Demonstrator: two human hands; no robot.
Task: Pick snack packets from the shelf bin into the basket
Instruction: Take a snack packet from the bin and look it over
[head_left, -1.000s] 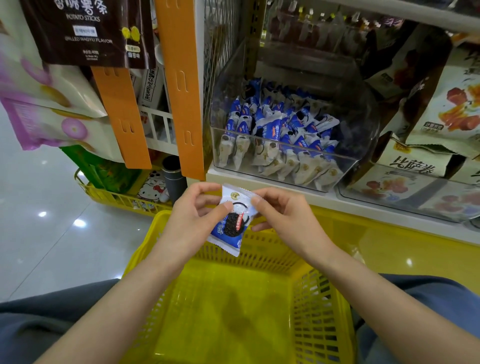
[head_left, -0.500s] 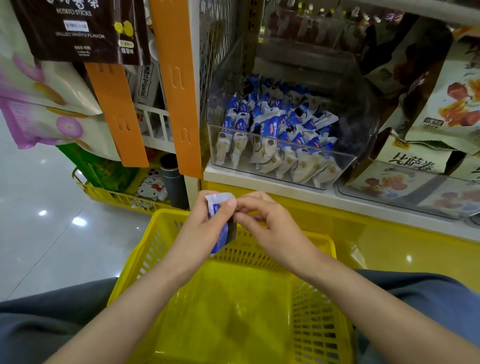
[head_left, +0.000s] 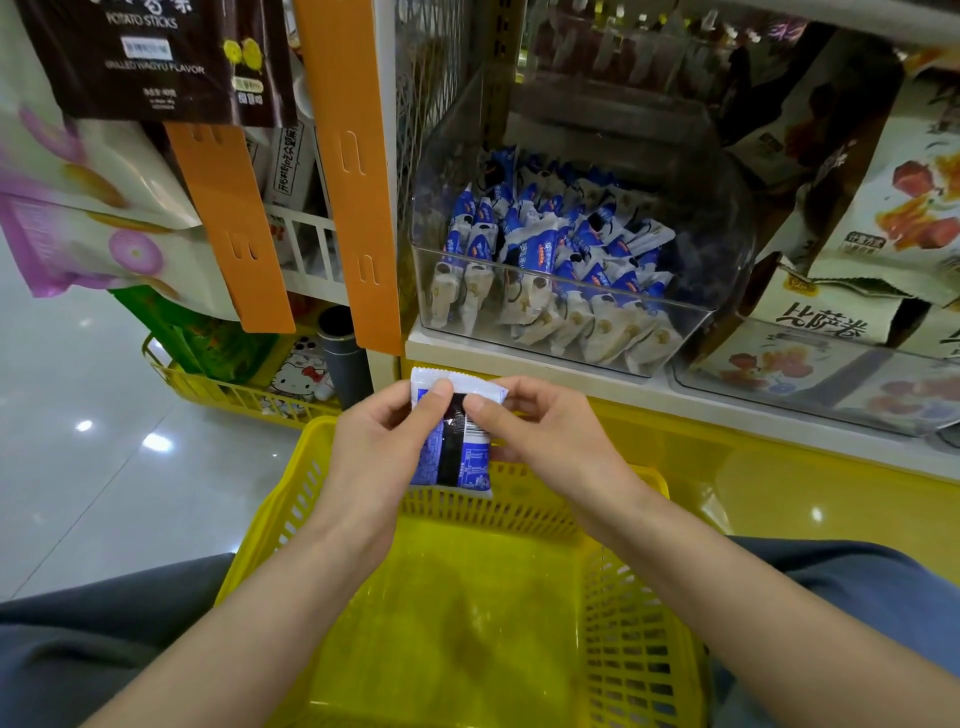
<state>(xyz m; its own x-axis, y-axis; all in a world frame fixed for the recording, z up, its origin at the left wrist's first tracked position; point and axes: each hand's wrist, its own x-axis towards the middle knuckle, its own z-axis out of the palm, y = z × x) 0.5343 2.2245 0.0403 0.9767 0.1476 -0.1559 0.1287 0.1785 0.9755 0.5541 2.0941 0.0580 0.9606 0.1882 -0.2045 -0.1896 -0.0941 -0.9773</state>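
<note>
We hold one packet (head_left: 452, 436) upright over the far rim of the basket (head_left: 623, 597), just below the bin (head_left: 691, 291); our left hand (head_left: 379, 447) and right hand (head_left: 545, 441) each pinch its top edge. The drop seems next: we need only lower it and let go.

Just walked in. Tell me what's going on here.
A person is holding one blue-and-white snack packet in both hands. The left hand and right hand pinch its upper part, and its printed back faces the camera. It hangs over the far rim of the yellow basket, not yet dropped in. The clear shelf bin behind holds many similar packets.
</note>
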